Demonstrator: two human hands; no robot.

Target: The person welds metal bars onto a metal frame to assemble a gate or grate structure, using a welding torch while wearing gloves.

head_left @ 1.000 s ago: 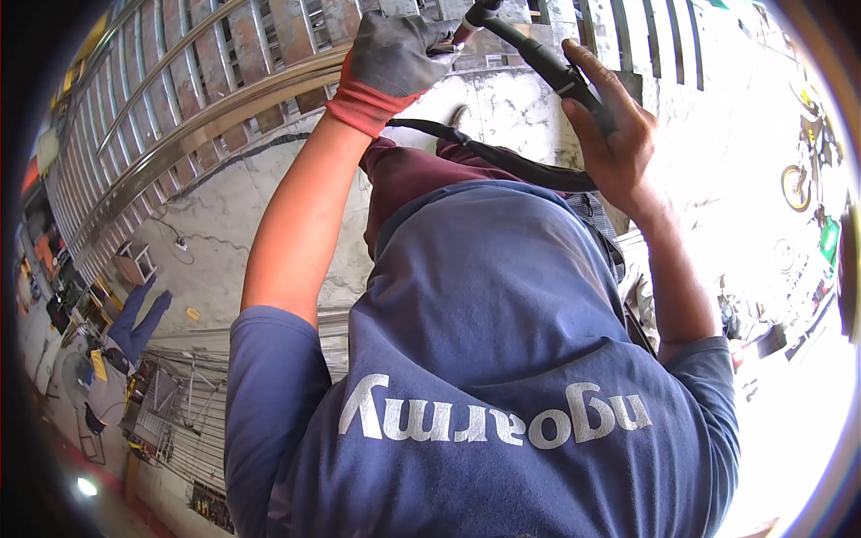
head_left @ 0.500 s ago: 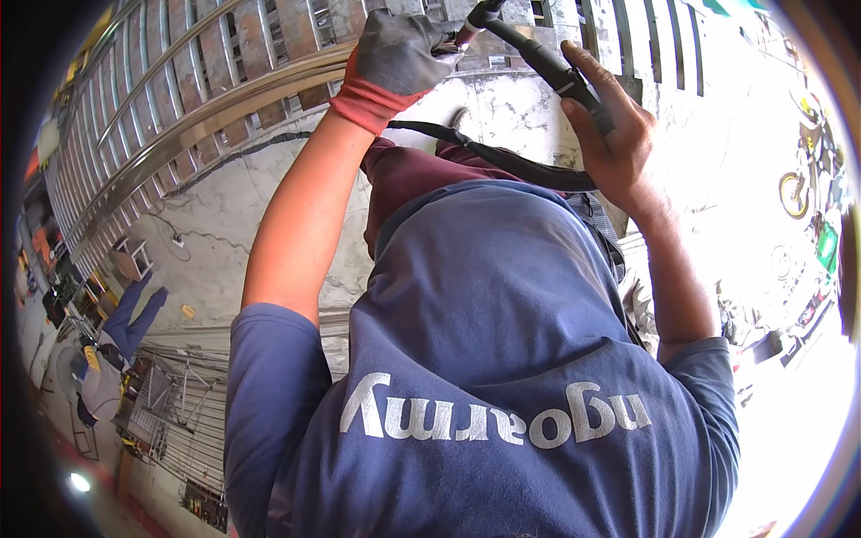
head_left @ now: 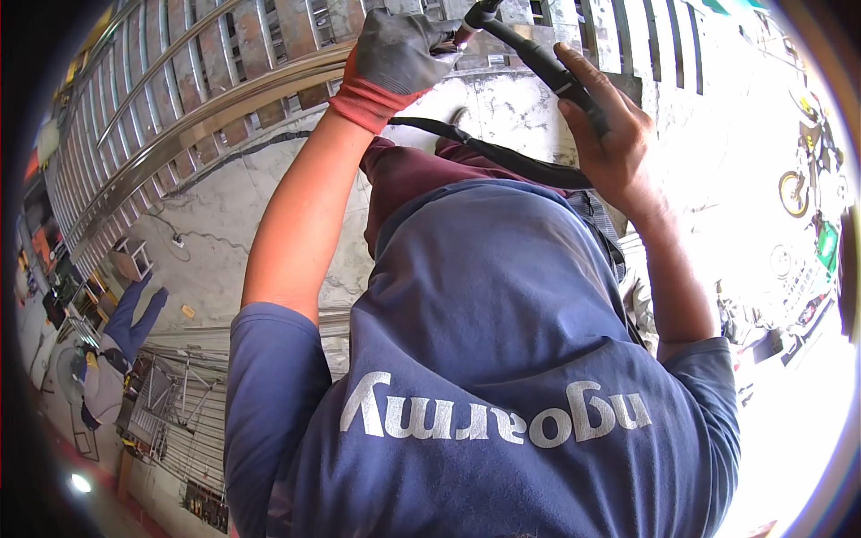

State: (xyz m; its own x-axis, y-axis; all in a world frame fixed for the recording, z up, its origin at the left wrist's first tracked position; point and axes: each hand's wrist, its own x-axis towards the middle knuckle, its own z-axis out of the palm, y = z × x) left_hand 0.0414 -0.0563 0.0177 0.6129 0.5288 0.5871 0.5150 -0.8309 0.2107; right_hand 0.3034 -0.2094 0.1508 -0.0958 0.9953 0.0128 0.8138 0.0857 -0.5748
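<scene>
My left hand (head_left: 395, 58), in a grey-coated glove with a red cuff, is closed at the nozzle end of a TIG welding torch. Its fingers pinch the reddish cup (head_left: 464, 36). My right hand (head_left: 614, 134) is bare and wraps the black handle of the TIG welding torch (head_left: 538, 63), with the thumb below and fingers above. The torch head points up at the top edge of the view. A black sleeved cable (head_left: 511, 164) runs below the torch, across in front of my legs, toward my right wrist.
A slatted metal workbench (head_left: 206, 76) with long metal bars (head_left: 193, 134) on it spans the upper left. At the far left a person (head_left: 112, 368) is near metal frames (head_left: 175, 408). A motorcycle (head_left: 807, 170) stands at the right. A power cord (head_left: 178, 240) lies on the floor.
My right hand and the torch handle have shifted very slightly up and left. My left hand stays at the cup. The person at the left has moved a little.
</scene>
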